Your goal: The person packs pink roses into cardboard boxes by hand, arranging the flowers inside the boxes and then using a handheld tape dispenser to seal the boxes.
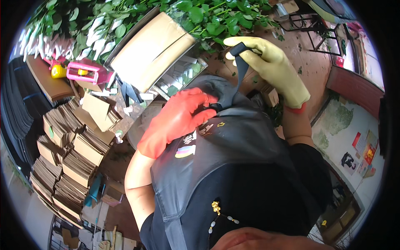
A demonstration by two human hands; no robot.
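Observation:
A red rubber glove covers my left hand [179,120], whose thumb and fingers close on the gathered front of a black apron [231,131] at waist height. Something dark, perhaps part of a strap, shows between those fingertips. My right hand [264,61], in a pale yellow rubber glove, is raised out to the right. It grips a dark fabric strap [241,70], which bends over the fingers and runs down to the apron near my left hand. The apron bears printed writing and a coloured mark.
Ahead lies a cardboard-covered block [153,50] beside leafy stems [215,18] and white-wrapped flower heads [50,45]. A pink tape dispenser [86,72] stands left, above stacked folded cardboard [73,162]. A black metal frame [322,37] stands at the far right on the tiled floor [309,72].

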